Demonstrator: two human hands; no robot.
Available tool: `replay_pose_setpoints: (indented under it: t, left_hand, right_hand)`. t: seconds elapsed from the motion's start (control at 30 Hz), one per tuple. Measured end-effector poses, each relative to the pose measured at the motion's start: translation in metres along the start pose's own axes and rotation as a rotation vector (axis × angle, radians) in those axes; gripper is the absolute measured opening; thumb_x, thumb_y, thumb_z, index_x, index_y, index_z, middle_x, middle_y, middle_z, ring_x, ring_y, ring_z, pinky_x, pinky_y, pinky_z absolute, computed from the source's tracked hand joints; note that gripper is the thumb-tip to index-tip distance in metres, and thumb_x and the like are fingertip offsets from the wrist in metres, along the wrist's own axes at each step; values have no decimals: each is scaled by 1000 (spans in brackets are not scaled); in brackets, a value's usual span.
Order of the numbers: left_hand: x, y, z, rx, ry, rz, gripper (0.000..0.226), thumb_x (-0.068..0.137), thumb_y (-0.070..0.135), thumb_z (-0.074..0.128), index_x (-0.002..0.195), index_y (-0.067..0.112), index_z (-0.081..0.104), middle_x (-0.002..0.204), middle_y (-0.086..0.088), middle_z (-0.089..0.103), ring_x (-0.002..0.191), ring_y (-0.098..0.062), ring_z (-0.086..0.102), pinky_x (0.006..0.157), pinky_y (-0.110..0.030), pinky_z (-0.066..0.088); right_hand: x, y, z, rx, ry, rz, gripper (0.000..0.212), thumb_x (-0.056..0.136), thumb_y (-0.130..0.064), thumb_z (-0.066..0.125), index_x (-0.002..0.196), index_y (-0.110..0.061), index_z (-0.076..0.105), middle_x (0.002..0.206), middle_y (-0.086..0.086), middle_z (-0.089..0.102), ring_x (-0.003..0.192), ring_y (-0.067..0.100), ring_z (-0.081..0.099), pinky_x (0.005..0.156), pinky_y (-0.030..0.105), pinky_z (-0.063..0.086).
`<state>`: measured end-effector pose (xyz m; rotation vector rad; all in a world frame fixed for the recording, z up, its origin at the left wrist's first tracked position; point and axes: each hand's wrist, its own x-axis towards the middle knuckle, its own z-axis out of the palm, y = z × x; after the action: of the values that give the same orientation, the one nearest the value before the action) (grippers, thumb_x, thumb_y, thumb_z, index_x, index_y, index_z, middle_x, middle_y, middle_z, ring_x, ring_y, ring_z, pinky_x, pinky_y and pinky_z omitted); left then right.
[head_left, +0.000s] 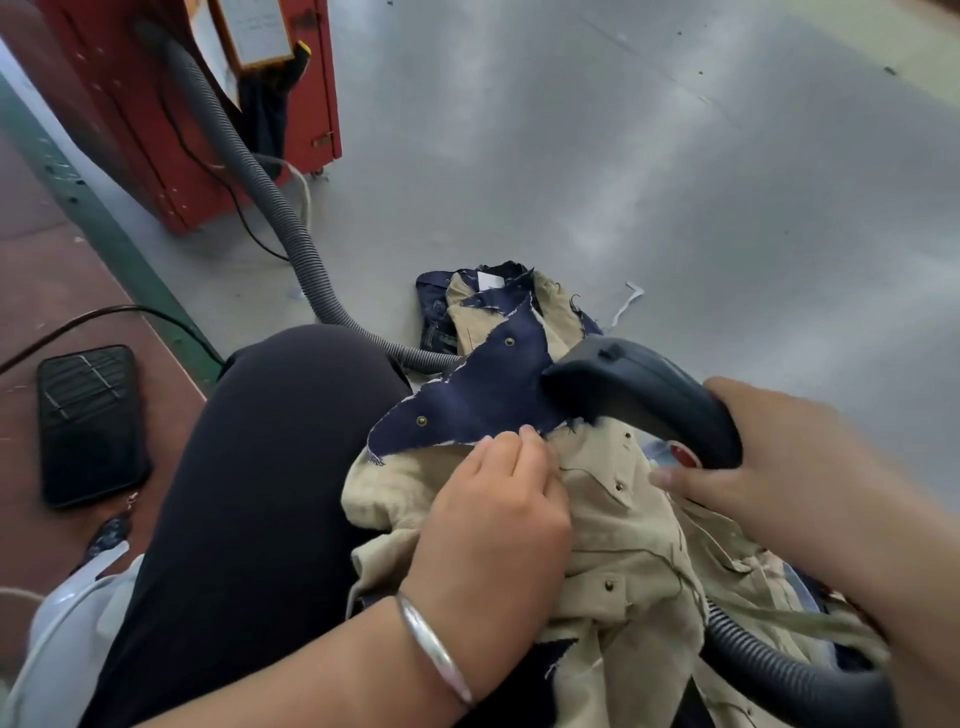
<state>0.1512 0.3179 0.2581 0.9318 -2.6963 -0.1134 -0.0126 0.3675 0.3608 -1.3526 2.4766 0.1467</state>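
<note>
Navy patch (483, 400) — black nozzle (639, 384) against it

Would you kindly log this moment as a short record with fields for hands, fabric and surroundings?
left hand: pinches the navy panel at its edge
right hand: grips the suction handle, its tip at the navy panel
beige garment: bunched under both hands
hose: ribbed, runs to the red cabinet
phone: lies flat, far left

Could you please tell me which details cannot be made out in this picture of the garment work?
- Mouth of the suction handle: head view, hidden against the navy fabric.
- Right hand: head view, its fingers mostly wrap behind the handle.
- Sheet on the red machine: head view, writing blurred, cut by the top edge.
- Hose end: head view, cut by the bottom edge.
</note>
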Motion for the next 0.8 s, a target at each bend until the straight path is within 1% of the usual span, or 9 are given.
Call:
replay_pose_setpoints:
  t: [0.2,0.27,0.33,0.4,0.43,0.53,0.67,0.73,0.8]
  left_hand:
    - [5,-5,-13,-101,8,10,21,68,18,77,87,10,75,85,-5,70,74,-21,65,65,-30,56]
    - [11,-22,-26,-167,26,14,13,76,24,67,82,15,74,83,-1,69,77,-21,64,60,-33,55]
    - [21,-53,-40,-129,40,-98,30,84,38,54,93,15,71,93,-2,68,91,-24,61,71,-38,55]
    - [35,-84,-51,12,-144,-273,61,80,65,40,107,17,64,108,-3,63,107,-25,51,88,-40,47]
    - [41,-93,-53,105,-299,-303,73,73,77,31,105,20,63,110,-1,61,109,-24,48,93,-39,41]
    - [50,-85,-42,156,-520,-177,71,61,91,28,74,25,51,88,6,58,97,-19,51,91,-38,36]
    - [46,-50,-31,-96,-487,-213,59,65,73,64,84,22,41,72,11,37,68,-11,38,61,-26,31]
    - [47,-48,-29,-179,-500,-257,48,71,54,71,90,16,47,75,8,45,66,-10,43,56,-24,31]
    - [50,-49,-30,-389,-510,-332,32,77,29,70,98,9,55,81,4,57,74,-13,52,61,-24,37]
  right_hand:
    - [56,-13,-6,126,20,31,28,82,-35,77,93,-18,56,74,5,65,65,25,67,66,40,57]
    - [56,-1,-12,235,87,41,26,83,-33,77,87,-18,57,60,2,66,52,22,68,54,37,58]
    - [45,16,-17,324,174,39,26,80,-33,80,78,-22,56,47,-1,62,38,15,62,39,28,47]
    - [31,31,-19,369,220,36,29,76,-35,81,75,-22,55,47,1,62,36,17,61,40,29,48]
    - [25,36,-19,378,227,30,29,76,-36,81,75,-22,55,49,0,64,36,17,61,43,32,50]
    - [9,41,-15,358,228,-6,30,76,-38,80,75,-24,54,54,-11,66,35,12,59,46,31,47]
    - [-4,40,-15,357,235,-50,31,74,-42,79,74,-23,54,58,-9,66,35,11,57,49,32,49]
    - [-9,40,-17,351,243,-68,32,72,-45,78,74,-23,55,58,-10,65,36,10,57,49,32,49]
    - [-12,41,-21,357,243,-77,31,73,-45,78,74,-24,55,58,-13,65,35,8,57,48,30,46]
